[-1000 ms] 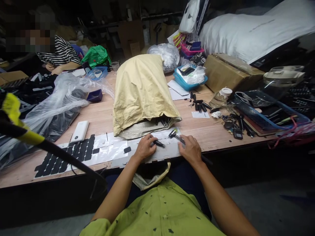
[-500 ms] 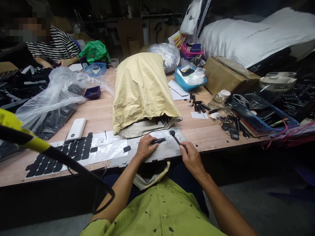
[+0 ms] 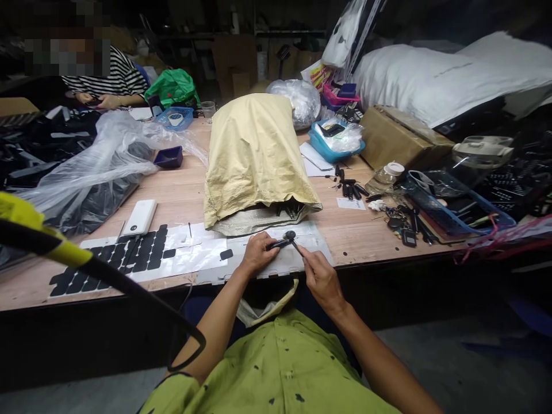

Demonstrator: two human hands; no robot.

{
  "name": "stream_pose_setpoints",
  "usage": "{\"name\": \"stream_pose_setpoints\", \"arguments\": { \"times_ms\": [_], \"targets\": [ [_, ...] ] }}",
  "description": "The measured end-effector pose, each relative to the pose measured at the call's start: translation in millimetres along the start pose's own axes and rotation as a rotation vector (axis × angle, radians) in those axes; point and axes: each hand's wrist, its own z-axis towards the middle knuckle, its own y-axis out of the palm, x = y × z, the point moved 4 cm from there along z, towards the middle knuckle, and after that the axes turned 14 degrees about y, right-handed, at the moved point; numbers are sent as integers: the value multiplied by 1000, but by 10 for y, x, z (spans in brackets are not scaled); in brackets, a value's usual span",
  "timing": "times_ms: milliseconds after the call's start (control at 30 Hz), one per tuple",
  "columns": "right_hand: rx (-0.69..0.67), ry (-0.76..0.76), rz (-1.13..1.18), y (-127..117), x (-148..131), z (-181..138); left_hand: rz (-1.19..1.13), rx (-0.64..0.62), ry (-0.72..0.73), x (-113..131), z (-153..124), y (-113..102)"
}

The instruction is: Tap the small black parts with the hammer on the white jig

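Observation:
My left hand (image 3: 255,255) presses a small black part (image 3: 276,244) down on a white sheet (image 3: 198,256) at the table's front edge, fingers closed round it. My right hand (image 3: 321,279) grips the handle of a small hammer (image 3: 290,236) whose metal head hovers right above the end of the black part. Both hands sit just in front of the open mouth of a yellow woven sack (image 3: 254,155), where more black parts show.
A sticker sheet of black pads (image 3: 112,261) and a white power bank (image 3: 139,217) lie to the left. Clear plastic bags (image 3: 95,167) cover the left side. Loose black parts (image 3: 349,187), blue trays (image 3: 457,201) and a cardboard box (image 3: 401,138) fill the right. Another person (image 3: 103,86) sits at the far left.
My right hand lifted the hammer and swung its head left, from beside the black part to directly over its tip. My left hand stayed on the part. The view shifted slightly.

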Motion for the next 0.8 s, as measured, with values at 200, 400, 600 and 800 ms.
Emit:
{"name": "stream_pose_setpoints", "arguments": {
  "times_ms": [200, 400, 600, 800],
  "targets": [
    [-7, 8, -37, 28, 15, 0, -4, -5, 9, 2, 10, 9],
    [-56, -39, -32, 64, -100, -46, -9, -11, 13, 45, 15, -3],
    [9, 4, -90, 24, 32, -15, -29, 1, -21, 52, 22, -2],
    [206, 147, -432, -264, 517, 138, -20, -5, -49, 19, 26, 28]
  ]
}}
